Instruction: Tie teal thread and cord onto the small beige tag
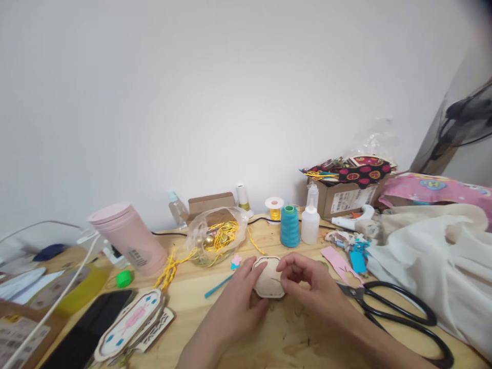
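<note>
A pale wooden plaque [270, 279] with a raised, scalloped rim lies in front of me on the wooden table. My left hand [246, 289] holds its left side, the fingers along the rim and the thumb near the lower edge. Over its right side, my right hand [303, 279] has thumb and forefinger drawn together; a thin dark line shows by the fingertips, too small to make out. Just behind are small pink and blue paper shapes [236, 262]. A thin blue stick [218, 286] lies to the left of my left hand.
Black-handled scissors [400, 307] and pink paper [340, 264] lie right. Behind stand a blue thread cone [289, 228], a white bottle [310, 225] and a bag of yellow cord [219, 236]. Left are a pink tumbler [128, 238], a phone [88, 328] and decorated plaques [132, 323].
</note>
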Tool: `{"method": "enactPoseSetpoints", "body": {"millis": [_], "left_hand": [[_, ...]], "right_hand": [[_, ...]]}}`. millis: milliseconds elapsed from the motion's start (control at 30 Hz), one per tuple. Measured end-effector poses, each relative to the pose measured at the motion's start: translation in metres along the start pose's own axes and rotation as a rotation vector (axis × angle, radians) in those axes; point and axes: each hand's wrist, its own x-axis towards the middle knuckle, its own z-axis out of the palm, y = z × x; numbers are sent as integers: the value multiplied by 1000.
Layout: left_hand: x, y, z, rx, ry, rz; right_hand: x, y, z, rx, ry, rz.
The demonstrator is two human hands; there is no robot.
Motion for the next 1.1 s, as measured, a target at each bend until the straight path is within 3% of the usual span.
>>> {"method": "enactPoseSetpoints", "body": {"millis": [233,500,667,767,933,1100], "left_hand": [[7,6,-2,61,71,-60],[8,13,-3,125,108,-55],[7,9,-6,-56,210,-137],[8,2,-7,-134,262,-217],[13,-7,-7,-192,294,-282],[13,-6,-3,-219,322,-334]], "right_hand": [[0,6,-4,-197,16,-140],[8,20,-7,-206,189,-52],[9,13,-8,-165,227,-43],[6,8,-9,-201,263,-117],[0,12,-4,-386,228,-387],[0,15,0,-451,205,-386]]}}
